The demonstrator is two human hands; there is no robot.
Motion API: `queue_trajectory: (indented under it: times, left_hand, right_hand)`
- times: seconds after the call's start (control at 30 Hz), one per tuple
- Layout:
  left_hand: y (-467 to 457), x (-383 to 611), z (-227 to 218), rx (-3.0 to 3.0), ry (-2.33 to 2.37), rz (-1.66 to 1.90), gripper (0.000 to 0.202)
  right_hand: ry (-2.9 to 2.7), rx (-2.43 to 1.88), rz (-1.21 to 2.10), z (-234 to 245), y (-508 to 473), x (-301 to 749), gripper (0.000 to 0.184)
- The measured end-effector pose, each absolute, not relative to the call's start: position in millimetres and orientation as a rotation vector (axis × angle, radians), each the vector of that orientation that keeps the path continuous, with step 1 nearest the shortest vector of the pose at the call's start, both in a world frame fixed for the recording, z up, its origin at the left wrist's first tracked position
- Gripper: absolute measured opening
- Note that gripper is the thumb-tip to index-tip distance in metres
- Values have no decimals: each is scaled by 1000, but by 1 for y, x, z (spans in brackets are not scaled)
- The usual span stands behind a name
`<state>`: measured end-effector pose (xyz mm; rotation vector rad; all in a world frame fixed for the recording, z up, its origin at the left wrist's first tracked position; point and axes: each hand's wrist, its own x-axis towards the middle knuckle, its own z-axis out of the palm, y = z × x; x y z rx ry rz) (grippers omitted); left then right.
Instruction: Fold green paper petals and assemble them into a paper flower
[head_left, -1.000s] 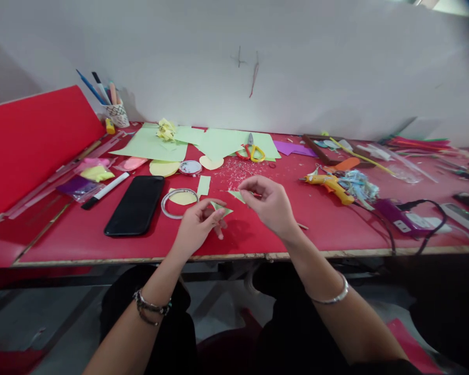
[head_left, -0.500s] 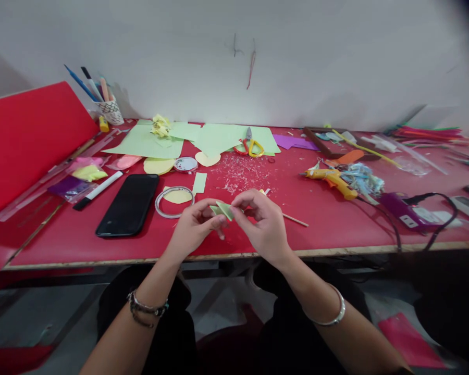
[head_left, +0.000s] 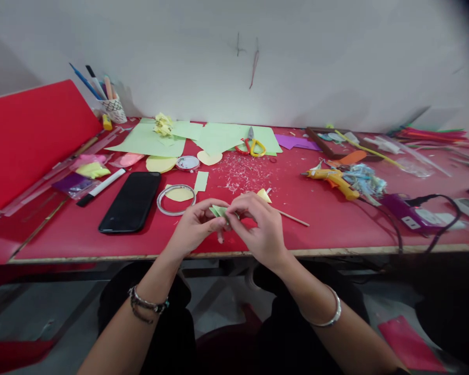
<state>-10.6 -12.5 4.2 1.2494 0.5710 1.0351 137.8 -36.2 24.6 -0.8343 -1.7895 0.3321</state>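
Note:
Between my two hands, above the front edge of the red table, is a small folded piece of light green paper (head_left: 219,210). My left hand (head_left: 197,225) pinches it from the left with thumb and fingers. From the right, the thumb and fingertips of my right hand (head_left: 259,221) close on its other end, partly hiding it. Just beyond my left hand lie a roll of tape (head_left: 159,204) and a small pale green paper strip (head_left: 201,182). A thin wooden stick (head_left: 293,216) and a pale yellow paper piece (head_left: 264,196) are by my right hand.
A black phone (head_left: 131,202) and a marker (head_left: 101,187) lie on the left. Red-and-yellow scissors (head_left: 254,146) rest on green paper sheets (head_left: 144,138) at the back. A yellow glue gun (head_left: 332,179) and a purple power socket (head_left: 408,212) with cables sit on the right.
My right hand has shifted slightly left over the green paper, its fingers covering more of it. The yellow paper piece behind it shows more now. The view has moved slightly.

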Motion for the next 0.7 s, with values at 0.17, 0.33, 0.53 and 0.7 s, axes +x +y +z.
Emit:
queue_trajectory:
  times: [0.17,0.33,0.53,0.7]
  left_hand:
    - [-13,-11,5,1243,562,1012,30]
    - [-13,-12,4,1264,624,1008,38]
    - [-12,-14,2,1327,650,972,35]
    - [-13,-14,4,1412,640,944,31]
  right_hand:
    - [-1838,-810,239,23,-36,139,11]
    - [-1847,-794,251,21,-37,140,12]
    - [-1899,-758,246,19,-36,142,13]
    - [-1875,-774,278,18,-37,140,12]
